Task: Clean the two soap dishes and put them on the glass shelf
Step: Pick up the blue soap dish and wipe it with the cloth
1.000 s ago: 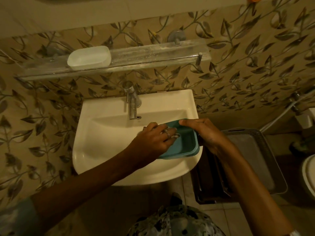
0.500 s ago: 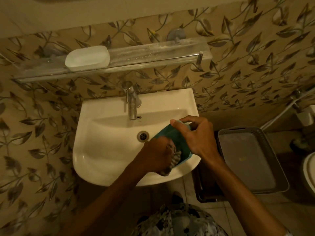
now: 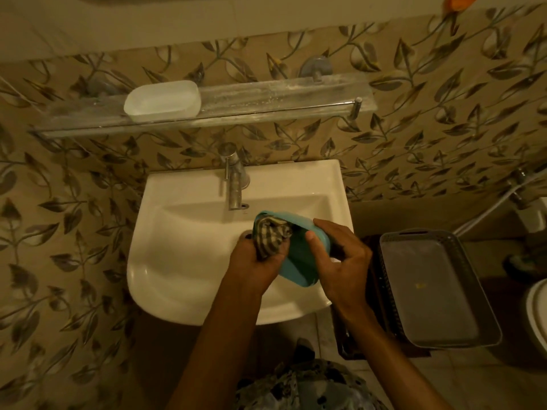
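Observation:
Over the white sink [image 3: 183,261] I hold a teal soap dish [image 3: 302,255], tilted on its edge. My right hand [image 3: 340,255] grips its right rim, thumb inside. My left hand [image 3: 254,261] is closed on a striped cloth [image 3: 270,235] that is pressed into the dish's upper end. A white soap dish [image 3: 161,100] stands on the left part of the glass shelf [image 3: 281,99], which is fixed to the wall above the tap.
A steel tap [image 3: 233,184] rises at the back of the sink. To the right, a grey plastic tray [image 3: 429,291] rests on a dark stand. A toilet rim [image 3: 537,309] shows at the far right edge. Leaf-patterned tiles cover the wall.
My left hand has moved the cloth from the dish's lower end up to its upper end. The dish has tipped further onto its edge in my right hand.

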